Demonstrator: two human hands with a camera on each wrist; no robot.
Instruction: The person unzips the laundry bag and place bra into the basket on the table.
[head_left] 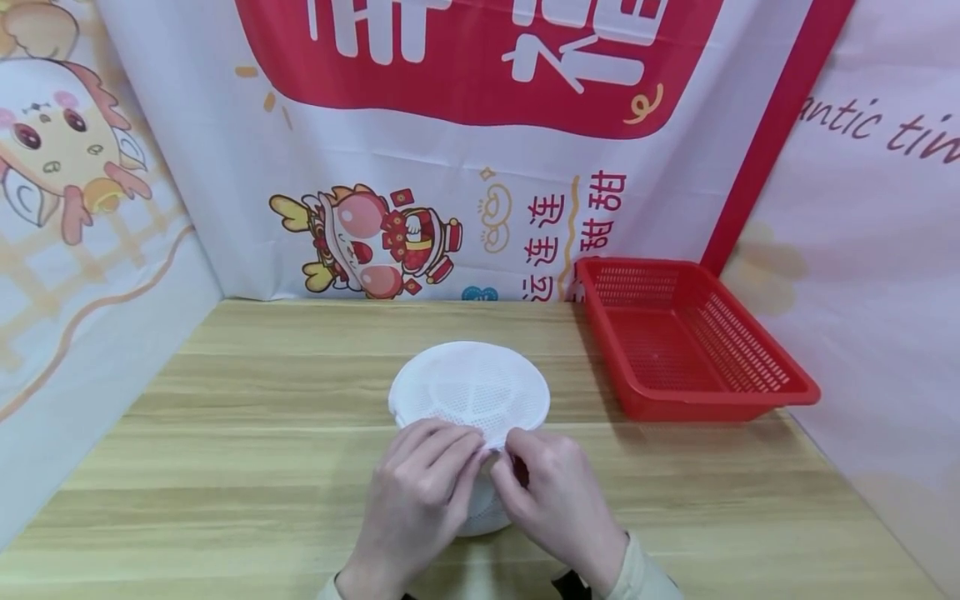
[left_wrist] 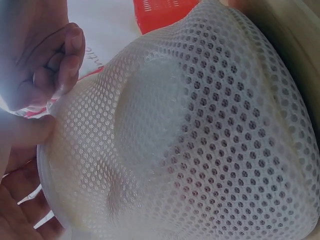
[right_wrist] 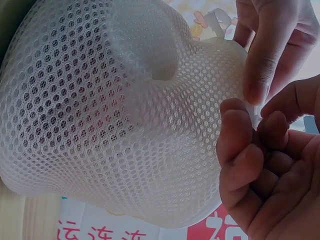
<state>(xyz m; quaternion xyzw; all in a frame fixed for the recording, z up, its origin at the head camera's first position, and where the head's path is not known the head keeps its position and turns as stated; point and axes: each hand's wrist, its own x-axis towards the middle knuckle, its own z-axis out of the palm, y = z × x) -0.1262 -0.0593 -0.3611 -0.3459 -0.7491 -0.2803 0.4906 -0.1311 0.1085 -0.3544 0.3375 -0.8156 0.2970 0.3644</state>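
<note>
Head cam: high at near side, facing fwd & down over pale wood-grain table (head_left: 262, 458). Wrist cams: v. close, pics tipped sideways; L looks right/far, R left/far, both sharing white round mesh bag (head_left: 472, 379) w/ head view.

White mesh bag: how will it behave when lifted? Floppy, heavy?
Probably floppy in the wall: the bag shows creased, puckered mesh in the left wrist view. The top edge may be somewhat stiffer, since it keeps a smooth round outline. Likely light for its size, being thin, open mesh; any contents can't be made out.
</note>
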